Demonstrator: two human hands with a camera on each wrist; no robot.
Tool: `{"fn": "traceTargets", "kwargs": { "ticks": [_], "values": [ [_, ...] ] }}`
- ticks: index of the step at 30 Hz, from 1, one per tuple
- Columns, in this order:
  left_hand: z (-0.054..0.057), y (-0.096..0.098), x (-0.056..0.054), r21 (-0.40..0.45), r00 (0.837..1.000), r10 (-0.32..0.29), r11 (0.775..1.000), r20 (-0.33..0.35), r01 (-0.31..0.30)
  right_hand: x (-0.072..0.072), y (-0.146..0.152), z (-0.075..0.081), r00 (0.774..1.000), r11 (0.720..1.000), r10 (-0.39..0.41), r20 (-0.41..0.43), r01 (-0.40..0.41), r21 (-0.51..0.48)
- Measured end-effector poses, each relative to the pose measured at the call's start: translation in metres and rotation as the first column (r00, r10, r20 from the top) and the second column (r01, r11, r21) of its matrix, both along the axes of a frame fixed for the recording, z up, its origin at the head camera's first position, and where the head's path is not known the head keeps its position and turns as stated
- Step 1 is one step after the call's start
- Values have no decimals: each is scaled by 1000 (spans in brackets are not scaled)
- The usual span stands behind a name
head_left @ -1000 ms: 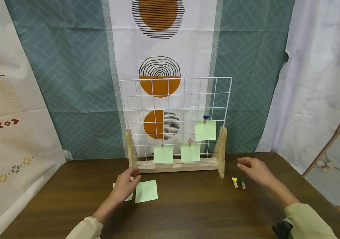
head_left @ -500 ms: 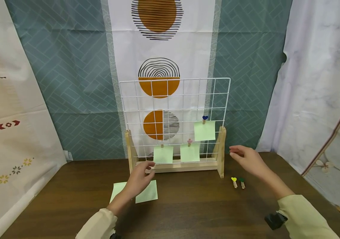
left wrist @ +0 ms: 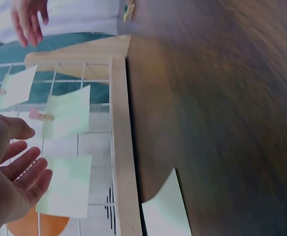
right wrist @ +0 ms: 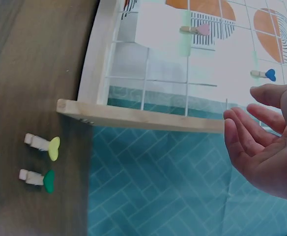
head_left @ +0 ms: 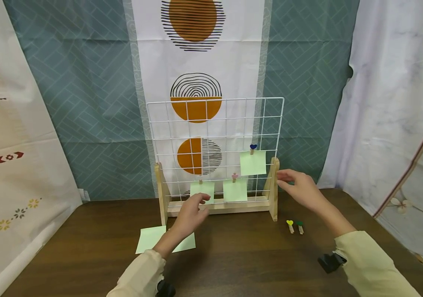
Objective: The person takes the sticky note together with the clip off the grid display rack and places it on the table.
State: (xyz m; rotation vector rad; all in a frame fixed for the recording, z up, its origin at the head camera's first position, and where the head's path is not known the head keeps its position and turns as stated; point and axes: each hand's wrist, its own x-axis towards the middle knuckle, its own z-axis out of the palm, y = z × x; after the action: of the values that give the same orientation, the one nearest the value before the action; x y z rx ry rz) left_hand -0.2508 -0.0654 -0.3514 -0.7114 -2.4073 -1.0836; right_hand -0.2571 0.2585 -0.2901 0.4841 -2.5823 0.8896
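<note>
At the lower left of the head view, two pale green square paper notes (head_left: 150, 239) lie on the dark brown wooden table (head_left: 241, 255), one partly behind the left arm. They look light and floppy and should crease easily, so a soft pinch at an edge seems best. Next comes the left hand (head_left: 190, 213), fingers loosely bent, holding nothing, in front of the white wire rack with a pale wooden stand (head_left: 241, 207). Three more notes hang there on little clips. Further right, a yellow heart wooden clip (head_left: 290, 227) and a green-topped wooden clip (head_left: 300, 227) lie side by side. They look hard, small and springy; squeeze the heart end. Above them, the right hand (head_left: 302, 189) is loosely open, with nothing in it, near the right post.
</note>
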Motion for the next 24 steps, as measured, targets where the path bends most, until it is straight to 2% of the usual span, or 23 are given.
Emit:
{"fn": "traceTargets", "kwargs": {
  "ticks": [9,19,24],
  "values": [
    [6,17,-7,-8,998,-32,999,-63,32,-3,-9,10,999,1000,5,-31,-5,5],
    [18,39,-8,29,997,-67,997,-33,68,-9,-18,20,999,1000,-9,-34,8,-28],
    [23,51,-11,16,997,-57,998,-45,57,-15,-23,28,1000,1000,-6,-24,5,-28]
  ]
}}
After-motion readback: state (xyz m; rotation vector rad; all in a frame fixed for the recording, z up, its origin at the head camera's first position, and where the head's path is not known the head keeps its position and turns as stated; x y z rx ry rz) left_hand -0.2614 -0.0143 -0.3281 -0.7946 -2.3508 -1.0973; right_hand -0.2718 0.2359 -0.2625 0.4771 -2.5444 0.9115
